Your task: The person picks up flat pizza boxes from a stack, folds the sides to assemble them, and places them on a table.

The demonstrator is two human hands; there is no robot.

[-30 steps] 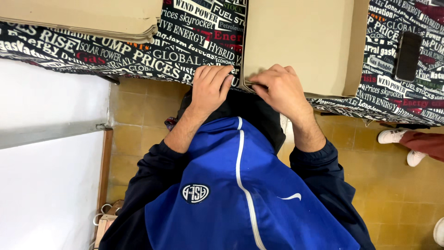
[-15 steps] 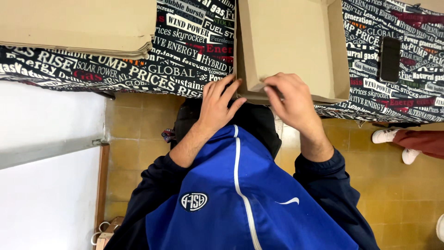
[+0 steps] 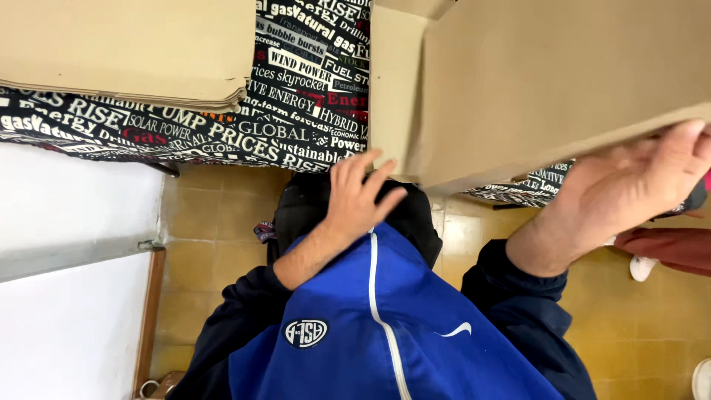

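A brown cardboard box [image 3: 563, 81] is tilted up off the table, its near edge raised toward me. My right hand [image 3: 629, 189] grips that raised edge at the far right, fingers curled under it. My left hand [image 3: 357, 198] is by the box's near left corner with fingers spread, holding nothing; whether the fingertips touch the cardboard I cannot tell. Both sleeves belong to my blue jacket [image 3: 385, 333].
A stack of flat cardboard sheets [image 3: 126, 52] lies at the back left on a black cloth printed with lettering [image 3: 296, 104]. A white panel [image 3: 67, 311] runs along the left. Another person's white shoe [image 3: 643, 267] and dark red clothing [image 3: 666, 248] are on the yellow tiled floor [image 3: 215, 244] at right.
The box has swung up and toward me. My right hand moved far to the right with its edge. My left hand let go of the edge and spread its fingers.
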